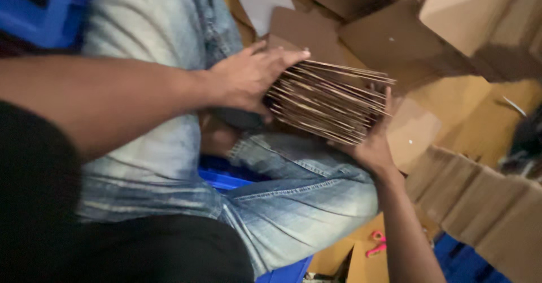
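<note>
Fingers [293,56] grip cardboard stack [330,99] — cardboard-littered floor [474,108].

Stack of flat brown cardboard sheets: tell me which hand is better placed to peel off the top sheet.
Probably the left hand: its fingers lie over the stack's top edge, while the right hand supports it from below.

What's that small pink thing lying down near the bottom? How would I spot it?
Start at the person's knee in faded blue jeans, then follow the right forearm downward. Just left of that forearm, on a flat brown cardboard sheet, lies the pink-handled tool, probably scissors. It is the only bright pink item among brown cardboard and blue crates.
</note>
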Tool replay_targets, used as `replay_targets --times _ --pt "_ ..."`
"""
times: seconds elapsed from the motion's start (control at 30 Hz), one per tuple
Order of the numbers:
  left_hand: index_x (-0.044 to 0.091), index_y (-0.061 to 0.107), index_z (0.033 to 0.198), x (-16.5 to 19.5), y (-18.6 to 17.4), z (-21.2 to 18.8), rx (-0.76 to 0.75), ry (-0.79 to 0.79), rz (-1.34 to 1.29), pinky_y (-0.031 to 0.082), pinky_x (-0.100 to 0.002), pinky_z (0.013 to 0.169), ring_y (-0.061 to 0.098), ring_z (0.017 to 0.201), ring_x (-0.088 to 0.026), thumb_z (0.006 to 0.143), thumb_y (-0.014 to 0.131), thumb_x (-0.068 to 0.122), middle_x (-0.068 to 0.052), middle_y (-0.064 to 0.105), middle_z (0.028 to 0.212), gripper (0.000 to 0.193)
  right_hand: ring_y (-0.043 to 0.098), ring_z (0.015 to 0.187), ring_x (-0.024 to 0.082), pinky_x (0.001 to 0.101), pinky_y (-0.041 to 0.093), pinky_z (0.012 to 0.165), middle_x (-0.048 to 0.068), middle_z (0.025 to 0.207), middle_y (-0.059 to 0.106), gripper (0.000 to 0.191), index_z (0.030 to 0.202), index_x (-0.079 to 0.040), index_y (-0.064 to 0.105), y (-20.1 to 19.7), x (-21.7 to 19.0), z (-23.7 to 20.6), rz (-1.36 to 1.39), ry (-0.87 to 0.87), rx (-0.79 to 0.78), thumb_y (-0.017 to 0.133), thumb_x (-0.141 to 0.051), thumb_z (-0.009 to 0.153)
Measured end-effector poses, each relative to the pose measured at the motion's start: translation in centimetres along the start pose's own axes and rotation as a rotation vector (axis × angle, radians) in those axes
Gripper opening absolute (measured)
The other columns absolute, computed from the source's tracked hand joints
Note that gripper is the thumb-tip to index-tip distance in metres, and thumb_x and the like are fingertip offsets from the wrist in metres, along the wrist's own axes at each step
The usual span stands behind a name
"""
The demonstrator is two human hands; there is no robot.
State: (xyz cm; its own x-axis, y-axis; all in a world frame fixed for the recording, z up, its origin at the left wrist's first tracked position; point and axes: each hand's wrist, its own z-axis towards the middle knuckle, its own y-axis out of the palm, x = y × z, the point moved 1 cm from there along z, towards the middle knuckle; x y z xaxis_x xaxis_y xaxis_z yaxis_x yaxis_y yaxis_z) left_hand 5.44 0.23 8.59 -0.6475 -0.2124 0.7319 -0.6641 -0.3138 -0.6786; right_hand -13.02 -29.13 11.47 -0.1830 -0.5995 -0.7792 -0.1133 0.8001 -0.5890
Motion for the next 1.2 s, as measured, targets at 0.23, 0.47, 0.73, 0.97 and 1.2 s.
replay_targets --times 0.23,0.47,0.73,0.97,1.2 --pt "0.011 0.023 0.154 -0.4 0.4 0.8 0.041 -0.111 -0.147 0.048 -0.051 0.103 0.057 0.123 -0.042 0.065 0.096 0.036 -0.019 0.051 0.143 0.118 0.049 0.146 0.032 0.0463 0.045 0.124 0.018 0.159 0.04 0.129 0.166 -0.015 0.008 0.3 -0.1 0.0 0.11 0.114 0.09 0.096 -0.025 0.072" --pt "0.007 0.024 0.151 -2.0 -1.6 2.2 0.167 0.142 -0.126 0.048 -0.047 0.106 0.059 0.122 -0.042 0.066 0.097 0.031 -0.023 0.055 0.134 0.115 0.054 0.144 0.032 0.0458 0.05 0.123 0.018 0.159 0.042 0.128 0.167 -0.015 0.009 0.6 0.0 0.7 0.131 0.134 0.186 0.095 -0.025 0.074" --pt "0.007 0.023 0.155 -3.6 -2.3 3.1 0.032 0.086 -0.095 0.044 -0.048 0.109 0.054 0.127 -0.042 0.063 0.097 0.03 -0.024 0.053 0.138 0.12 0.045 0.148 0.032 0.0445 0.042 0.131 0.019 0.172 0.029 0.142 0.168 -0.018 -0.015 0.6 -0.5 1.3 -0.036 0.004 0.181 0.096 -0.038 0.081" --pt "0.015 0.017 0.158 -2.5 -3.1 3.0 -0.011 0.141 -0.07 0.031 -0.054 0.116 0.042 0.141 -0.04 0.046 0.103 0.038 -0.019 0.045 0.148 0.143 0.018 0.163 0.035 0.0461 0.028 0.134 0.016 0.178 -0.006 0.147 0.167 -0.022 -0.015 0.4 -3.1 1.0 -0.109 -0.112 0.232 0.099 -0.049 0.078" --pt "0.027 0.003 0.16 -0.9 -4.0 3.9 -0.13 0.185 0.05 0.025 -0.064 0.114 0.029 0.147 -0.045 0.038 0.104 0.042 -0.021 0.023 0.16 0.158 0.006 0.165 0.043 0.0521 0.019 0.138 0.019 0.175 -0.002 0.131 0.17 -0.021 0.006 -0.8 -5.9 2.3 -0.498 -0.186 0.094 0.099 -0.03 0.077"
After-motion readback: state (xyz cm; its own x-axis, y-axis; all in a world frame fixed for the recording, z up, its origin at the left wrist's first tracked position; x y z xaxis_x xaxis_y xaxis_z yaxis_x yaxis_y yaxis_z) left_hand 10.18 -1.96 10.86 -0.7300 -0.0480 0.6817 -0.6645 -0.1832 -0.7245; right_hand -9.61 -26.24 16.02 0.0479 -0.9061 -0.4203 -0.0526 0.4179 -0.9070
